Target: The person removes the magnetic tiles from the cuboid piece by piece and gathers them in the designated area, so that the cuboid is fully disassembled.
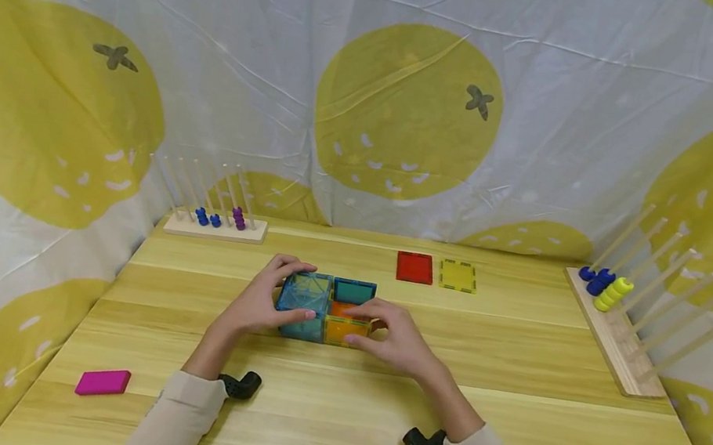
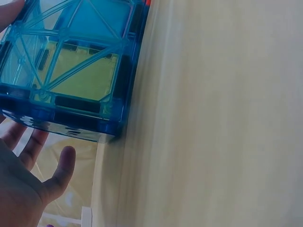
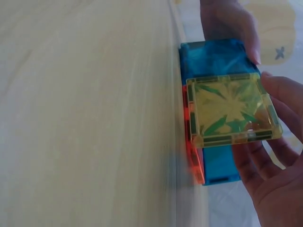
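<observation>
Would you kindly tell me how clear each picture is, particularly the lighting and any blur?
Head view: bright and fairly crisp, the magenta block easy to make out; left wrist: table pale and soft, left hand rather dark; right wrist: table hazy, its grain faint, yellow tile clearer.

- You have two hands: left hand, right hand.
- Your hands share one tile structure.
- Two loose tiles near the table's far edge: red tile, yellow tile.
- Two pegboards: left pegboard, right pegboard.
- One magenta block near your left edge.
</observation>
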A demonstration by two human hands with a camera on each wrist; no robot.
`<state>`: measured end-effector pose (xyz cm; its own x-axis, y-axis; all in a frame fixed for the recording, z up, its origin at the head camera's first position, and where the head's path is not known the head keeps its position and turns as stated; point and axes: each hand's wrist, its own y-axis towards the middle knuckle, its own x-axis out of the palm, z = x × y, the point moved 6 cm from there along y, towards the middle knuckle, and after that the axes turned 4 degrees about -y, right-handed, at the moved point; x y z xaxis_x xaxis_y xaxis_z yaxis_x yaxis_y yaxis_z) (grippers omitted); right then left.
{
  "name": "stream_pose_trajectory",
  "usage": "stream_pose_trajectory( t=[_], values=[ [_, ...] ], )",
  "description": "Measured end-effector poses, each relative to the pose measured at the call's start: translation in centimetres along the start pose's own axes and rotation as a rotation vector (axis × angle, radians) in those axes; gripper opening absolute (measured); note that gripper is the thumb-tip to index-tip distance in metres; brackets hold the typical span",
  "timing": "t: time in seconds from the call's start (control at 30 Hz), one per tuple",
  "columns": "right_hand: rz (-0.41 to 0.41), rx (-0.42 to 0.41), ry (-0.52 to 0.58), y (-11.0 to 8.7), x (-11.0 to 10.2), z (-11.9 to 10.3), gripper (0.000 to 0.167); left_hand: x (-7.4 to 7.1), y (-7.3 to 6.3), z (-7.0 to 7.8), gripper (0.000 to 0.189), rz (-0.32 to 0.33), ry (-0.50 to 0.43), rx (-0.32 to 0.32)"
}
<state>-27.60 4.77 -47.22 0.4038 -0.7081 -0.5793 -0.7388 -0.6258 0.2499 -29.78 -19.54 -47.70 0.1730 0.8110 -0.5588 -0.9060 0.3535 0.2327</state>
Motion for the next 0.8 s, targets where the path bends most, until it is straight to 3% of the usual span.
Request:
stream_pose_trajectory(
  t=[0.47, 0.8],
  values=[
    [-0.024, -0.031, -0.123, 0.9, 0.69, -0.56, 0.029, 0.51, 0.18, 0.68, 0.072, 0.014, 0.035, 0.047],
    [0.023, -0.038, -0.109, 0.16, 0.11, -0.15, 0.021, 0.4, 0.17, 0.66, 0.07, -0.003, 0.033, 0.059]
  ],
)
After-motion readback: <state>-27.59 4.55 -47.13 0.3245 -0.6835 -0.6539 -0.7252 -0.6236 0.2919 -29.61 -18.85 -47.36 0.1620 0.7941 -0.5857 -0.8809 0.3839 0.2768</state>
